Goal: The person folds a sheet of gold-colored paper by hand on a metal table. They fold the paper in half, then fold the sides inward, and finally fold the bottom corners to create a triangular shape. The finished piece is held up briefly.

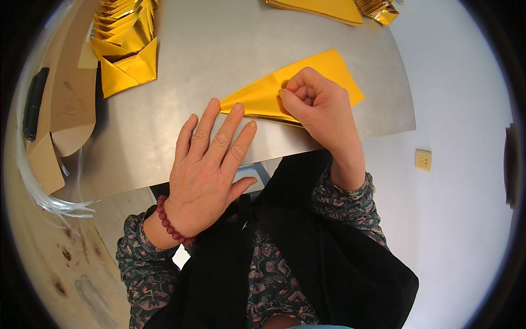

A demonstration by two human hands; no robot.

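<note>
2 hands work on 1 sheet of gold paper point(307, 82) lying near the front edge of the grey tabletop point(219, 49), folded into a long point that aims toward the person's left. The left hand point(211, 164) lies flat and open, palm down, its 4 fingers spread, with the fingertips point(236, 109) touching the pointed end of the sheet; a bracelet of dark red beads point(171, 226) circles that wrist. The right hand point(318, 104) is curled into a loose fist, knuckles pressing down on the middle of the sheet along a fold; it grips nothing that can be seen. At the far left of the tabletop stands 1 stack of folded gold paper shapes point(127, 49), too closely packed to count. At the far edge lie 1 pile of flat gold sheets point(323, 8) and 1 small cluster of folded gold pieces point(381, 11). A brown cardboard box point(66, 104) sits off the tabletop's left side.
</note>
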